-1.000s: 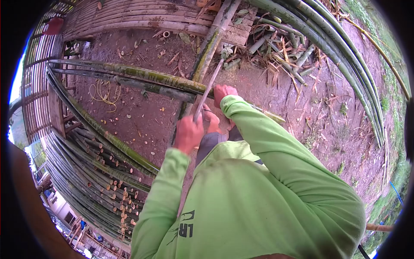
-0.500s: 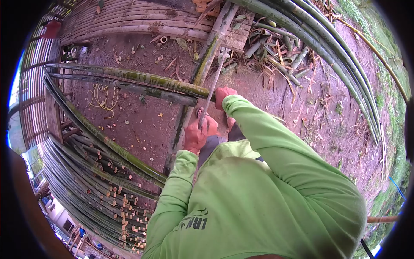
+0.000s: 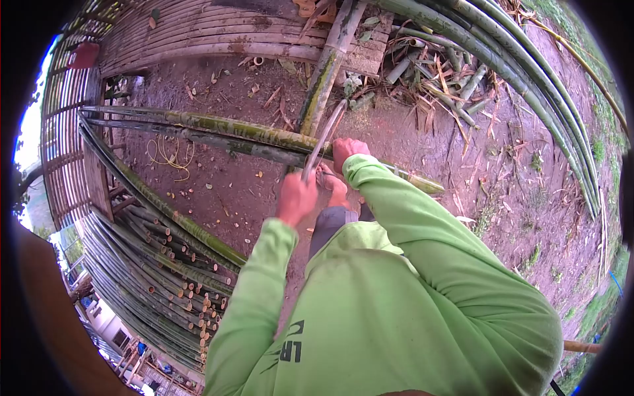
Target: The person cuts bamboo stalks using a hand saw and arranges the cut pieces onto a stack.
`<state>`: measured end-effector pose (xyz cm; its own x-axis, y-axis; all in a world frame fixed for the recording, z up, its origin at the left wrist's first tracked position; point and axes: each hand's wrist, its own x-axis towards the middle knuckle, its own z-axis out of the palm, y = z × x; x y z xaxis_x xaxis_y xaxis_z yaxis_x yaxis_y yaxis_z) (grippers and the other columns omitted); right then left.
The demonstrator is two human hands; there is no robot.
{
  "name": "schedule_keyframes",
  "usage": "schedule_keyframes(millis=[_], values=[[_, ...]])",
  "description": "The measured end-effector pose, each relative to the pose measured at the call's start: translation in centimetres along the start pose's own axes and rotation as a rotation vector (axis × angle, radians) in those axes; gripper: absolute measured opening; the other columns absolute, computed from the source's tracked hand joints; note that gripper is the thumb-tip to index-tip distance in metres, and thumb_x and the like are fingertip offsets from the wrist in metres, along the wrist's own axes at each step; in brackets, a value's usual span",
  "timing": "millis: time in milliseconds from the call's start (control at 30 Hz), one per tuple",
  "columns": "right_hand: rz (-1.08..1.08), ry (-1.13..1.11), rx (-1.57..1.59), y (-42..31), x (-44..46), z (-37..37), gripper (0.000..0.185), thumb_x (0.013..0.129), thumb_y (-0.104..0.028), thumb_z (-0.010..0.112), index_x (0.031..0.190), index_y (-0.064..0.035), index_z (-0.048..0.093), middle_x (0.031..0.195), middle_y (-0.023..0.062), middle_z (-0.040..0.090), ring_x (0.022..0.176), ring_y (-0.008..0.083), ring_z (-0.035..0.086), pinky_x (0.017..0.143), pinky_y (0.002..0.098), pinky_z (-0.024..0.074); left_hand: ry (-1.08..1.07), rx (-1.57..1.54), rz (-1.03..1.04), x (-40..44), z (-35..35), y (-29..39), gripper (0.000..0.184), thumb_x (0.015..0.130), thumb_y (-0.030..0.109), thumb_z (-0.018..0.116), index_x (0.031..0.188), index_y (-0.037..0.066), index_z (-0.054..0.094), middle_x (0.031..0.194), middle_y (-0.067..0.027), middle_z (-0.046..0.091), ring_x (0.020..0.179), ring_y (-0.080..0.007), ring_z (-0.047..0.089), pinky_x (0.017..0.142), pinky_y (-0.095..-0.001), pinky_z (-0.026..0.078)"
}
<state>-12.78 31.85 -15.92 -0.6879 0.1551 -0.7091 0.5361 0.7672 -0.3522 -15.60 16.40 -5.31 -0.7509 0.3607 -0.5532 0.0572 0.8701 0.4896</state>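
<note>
My left hand (image 3: 296,198) is closed around the lower end of a long, thin saw-like tool (image 3: 328,131). Its blade slants up and to the right across a green bamboo pole (image 3: 244,128). Just right of the blade, my right hand (image 3: 348,152) grips the same pole, whose end (image 3: 422,183) sticks out beyond my sleeve. A second, darker pole (image 3: 257,150) lies alongside it on the near side. Both rest across a thick bamboo beam (image 3: 323,82). My fingers hide the tool's handle, and its teeth are too small to tell.
Long bamboo poles (image 3: 528,72) curve along the right. Offcuts (image 3: 456,92) lie near a slatted platform (image 3: 218,33). Stacked bamboo (image 3: 139,264) fills the lower left, with yellow cord (image 3: 170,158) on the muddy ground. A bare foot (image 3: 332,185) is beneath my hands.
My left hand has moved back and forth with the tool, toward the beam and away again. My right hand has stayed on the pole. The view has shifted slightly.
</note>
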Motion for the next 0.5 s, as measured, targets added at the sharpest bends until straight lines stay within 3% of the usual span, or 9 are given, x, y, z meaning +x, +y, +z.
schedule_keyframes(millis=[67, 100, 367, 500], values=[[-0.016, -0.027, 0.009, 0.0, -0.1, -0.8, 0.023, 0.073, -0.012, 0.064, 0.094, -0.0051, 0.071, 0.099, 0.0191, 0.068, 0.096, 0.0313, 0.067, 0.082, 0.0394, 0.0543, -0.059, 0.041, -0.078, 5.3, 3.4, 1.0, 0.038, 0.092, 0.03, 0.052, 0.077, -0.002, 0.064, 0.071, -0.0248, 0.062, 0.07, -0.0403, 0.063, 0.062, -0.0468, 0.047], [-0.033, -0.038, 0.003, 0.0, -0.3, -0.7, 0.023, 0.073, -0.013, 0.063, 0.094, -0.0041, 0.069, 0.098, 0.0203, 0.068, 0.095, 0.0326, 0.067, 0.081, 0.0405, 0.0544, -0.034, 0.064, -0.018, 6.2, 4.3, 1.3, 0.038, 0.091, 0.031, 0.052, 0.081, -0.002, 0.067, 0.075, -0.026, 0.063, 0.078, -0.042, 0.063, 0.068, -0.0473, 0.048], [-0.051, -0.001, -0.003, 0.1, -0.3, -0.4, 0.023, 0.071, -0.013, 0.062, 0.091, -0.0044, 0.069, 0.092, 0.0219, 0.068, 0.089, 0.035, 0.068, 0.077, 0.042, 0.0551, 0.128, -0.157, 0.259, 3.1, 7.0, -6.1, 0.036, 0.092, 0.032, 0.051, 0.082, 0.0, 0.064, 0.072, -0.0252, 0.06, 0.074, -0.044, 0.06, 0.062, -0.0467, 0.047], [-0.037, 0.035, -0.039, 0.0, -0.3, -0.6, 0.024, 0.069, -0.012, 0.062, 0.09, -0.0049, 0.071, 0.089, 0.0211, 0.069, 0.087, 0.0342, 0.068, 0.075, 0.0417, 0.0554, 0.107, -0.069, 0.158, -1.5, 2.8, -2.2, 0.036, 0.093, 0.03, 0.051, 0.075, 0.0, 0.059, 0.066, -0.0234, 0.056, 0.063, -0.043, 0.055, 0.056, -0.0447, 0.044]])
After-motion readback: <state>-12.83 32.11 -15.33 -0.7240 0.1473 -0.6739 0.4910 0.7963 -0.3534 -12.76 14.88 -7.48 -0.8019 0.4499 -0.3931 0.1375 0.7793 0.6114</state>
